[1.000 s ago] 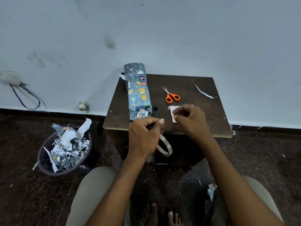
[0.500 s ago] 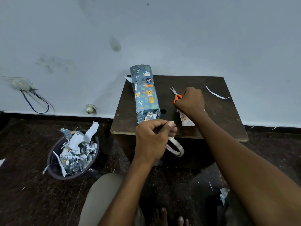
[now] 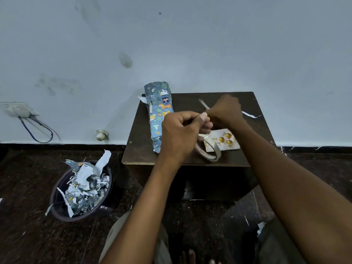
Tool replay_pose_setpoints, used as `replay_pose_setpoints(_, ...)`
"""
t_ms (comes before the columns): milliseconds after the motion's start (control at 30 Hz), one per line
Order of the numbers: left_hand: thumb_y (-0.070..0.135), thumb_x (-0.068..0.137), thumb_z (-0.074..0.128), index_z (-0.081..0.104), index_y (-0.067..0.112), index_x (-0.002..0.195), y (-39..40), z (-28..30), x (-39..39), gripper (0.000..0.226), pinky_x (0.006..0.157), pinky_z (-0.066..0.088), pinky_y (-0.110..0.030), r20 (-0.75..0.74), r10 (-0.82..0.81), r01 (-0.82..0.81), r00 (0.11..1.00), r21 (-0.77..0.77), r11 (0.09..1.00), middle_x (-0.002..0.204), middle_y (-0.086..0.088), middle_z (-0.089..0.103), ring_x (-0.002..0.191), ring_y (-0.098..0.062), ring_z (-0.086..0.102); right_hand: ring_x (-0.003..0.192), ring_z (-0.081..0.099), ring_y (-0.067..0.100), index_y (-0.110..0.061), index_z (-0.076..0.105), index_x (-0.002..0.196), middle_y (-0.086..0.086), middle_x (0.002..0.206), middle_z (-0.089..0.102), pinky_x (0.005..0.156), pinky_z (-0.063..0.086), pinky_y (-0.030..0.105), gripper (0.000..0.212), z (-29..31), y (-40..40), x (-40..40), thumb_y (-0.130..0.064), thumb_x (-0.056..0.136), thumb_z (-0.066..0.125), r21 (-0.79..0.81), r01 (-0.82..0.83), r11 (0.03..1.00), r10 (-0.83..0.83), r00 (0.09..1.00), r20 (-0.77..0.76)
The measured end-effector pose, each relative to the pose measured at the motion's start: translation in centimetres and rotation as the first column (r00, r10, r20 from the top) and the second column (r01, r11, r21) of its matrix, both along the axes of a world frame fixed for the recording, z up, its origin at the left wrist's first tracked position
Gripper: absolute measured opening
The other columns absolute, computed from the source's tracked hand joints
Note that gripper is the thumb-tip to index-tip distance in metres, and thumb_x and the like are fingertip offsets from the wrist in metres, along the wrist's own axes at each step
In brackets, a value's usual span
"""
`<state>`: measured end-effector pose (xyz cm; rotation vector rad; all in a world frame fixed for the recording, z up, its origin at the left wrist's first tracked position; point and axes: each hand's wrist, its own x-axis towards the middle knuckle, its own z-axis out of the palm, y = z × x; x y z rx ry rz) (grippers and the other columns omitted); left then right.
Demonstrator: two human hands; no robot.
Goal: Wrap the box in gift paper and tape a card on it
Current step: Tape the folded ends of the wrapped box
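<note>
Wrapped box [image 3: 160, 115], left hand [image 3: 181, 134] pinching tape [image 3: 208, 152]

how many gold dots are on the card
3 show on the card, clustered near its top middle: one upper, one left, one lower right. The left hand and tape roll cover the card's left end, so more may be hidden.

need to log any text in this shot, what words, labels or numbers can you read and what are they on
Small white card with three gold domes, lying on the dark brown wooden table: gold cursive lettering, apparently ending in "day"; the rest is too small and blurred to read.
Long box wrapped in blue animal-print gift paper: pictures only, no words.
Roll of clear tape, hanging from the left hand: reddish marks on the inner core, unreadable.
Nothing else bears text.
</note>
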<state>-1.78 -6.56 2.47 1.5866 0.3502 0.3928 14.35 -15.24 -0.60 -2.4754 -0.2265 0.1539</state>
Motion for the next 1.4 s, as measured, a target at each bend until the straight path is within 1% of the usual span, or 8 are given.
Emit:
replay_pose_setpoints(100,0.012,0.099,0.064,0.075,0.006,0.082,-0.7,1.3,1.9,0.021,0.058,0.057,-0.030,0.021,-0.015,0.015,1.000,-0.008,1.000,0.078,-0.012,0.077,0.072,-0.025,0.075,0.058,0.067,0.023,-0.007,0.071,0.064,0.006,0.057,0.067,0.052,0.054,0.030,0.022,1.7,-3.2,0.4,-0.027,0.054,0.070,0.209,0.154,0.966,-0.147,0.988,-0.046)
replay_pose_setpoints(167,0.013,0.099,0.063,0.074,0.006,0.082,-1.2,2.0,3.2,0.021,0.059,0.057,-0.031,0.037,-0.018,0.018,0.999,-0.007,1.000,0.079,-0.012,0.077,0.071,-0.022,0.075,0.058,0.070,0.023,-0.004,0.073,0.066,0.007,0.056,0.069,0.051,0.052,0.031,0.020,2.9,-5.4,0.3,-0.020,0.053,0.069,0.378,0.248,0.892,-0.221,0.968,-0.115)
replay_pose_setpoints(300,0.015,0.100,0.063,0.075,0.007,0.086,-1.9,1.6,4.4,0.020,0.062,0.058,-0.031,0.050,-0.004,0.005,0.999,-0.025,1.000,0.081,-0.011,0.077,0.075,-0.023,0.076,0.069,0.076,0.029,-0.009,0.065,0.070,0.009,0.065,0.068,0.052,0.054,0.030,0.006,3.8,-7.5,-1.0,-0.003,0.071,0.068,0.713,0.286,0.640,-0.140,0.956,-0.258)
replay_pose_setpoints(433,0.012,0.100,0.062,0.074,0.005,0.086,-2.6,-0.9,3.7,0.020,0.063,0.058,-0.029,0.043,-0.001,0.005,0.999,-0.093,0.996,0.079,-0.010,0.077,0.072,-0.022,0.076,0.074,0.077,0.034,-0.006,0.061,0.081,0.016,0.076,0.068,0.058,0.062,0.040,0.009,2.2,-7.0,-3.6,0.003,0.083,0.062,0.825,0.272,0.496,-0.042,0.956,-0.290)
replay_pose_setpoints(567,0.009,0.100,0.059,0.072,-0.003,0.090,-2.6,-2.8,1.8,0.020,0.059,0.057,-0.024,0.001,0.037,-0.036,0.999,-0.244,0.969,0.078,-0.013,0.077,0.069,-0.020,0.074,0.063,0.074,0.037,-0.007,0.060,0.076,0.011,0.061,0.066,0.057,0.060,0.045,0.010,-2.4,-5.1,-6.0,0.001,0.075,0.068,0.801,0.277,0.531,-0.155,0.961,-0.229)
replay_pose_setpoints(733,0.014,0.101,0.059,0.073,0.002,0.090,-1.6,-4.7,-1.5,0.021,0.069,0.058,-0.025,-0.067,0.134,-0.148,0.989,-0.324,0.934,0.087,-0.015,0.078,0.082,-0.023,0.076,0.057,0.061,0.017,-0.014,0.061,0.074,0.001,0.059,0.063,0.061,0.051,0.033,0.018,-5.0,-3.7,-7.6,-0.017,0.067,0.078,0.518,-0.020,0.855,-0.117,0.966,0.230)
replay_pose_setpoints(1133,0.010,0.101,0.057,0.072,0.000,0.094,-2.7,-8.9,-5.8,0.020,0.072,0.058,-0.026,-0.084,0.449,-0.425,0.889,-0.511,0.747,0.096,-0.017,0.077,0.094,-0.027,0.075,0.055,0.037,0.005,-0.011,0.061,0.083,-0.003,0.076,0.045,0.056,0.030,0.017,0.018,-6.8,-2.4,-8.7,-0.025,0.072,0.061,0.323,-0.145,0.935,-0.023,0.886,0.463)
replay_pose_setpoints(1400,0.017,0.101,0.056,0.073,0.007,0.096,-3.8,-10.0,-8.2,0.021,0.076,0.056,-0.024,-0.136,0.535,-0.505,0.834,-0.579,0.640,0.102,-0.007,0.079,0.104,-0.016,0.073,0.061,0.053,0.030,-0.010,0.061,0.092,0.002,0.083,0.046,0.057,0.045,0.036,0.019,-6.6,-1.6,-8.9,-0.019,0.076,0.067,0.162,-0.080,0.984,-0.006,0.883,0.470)
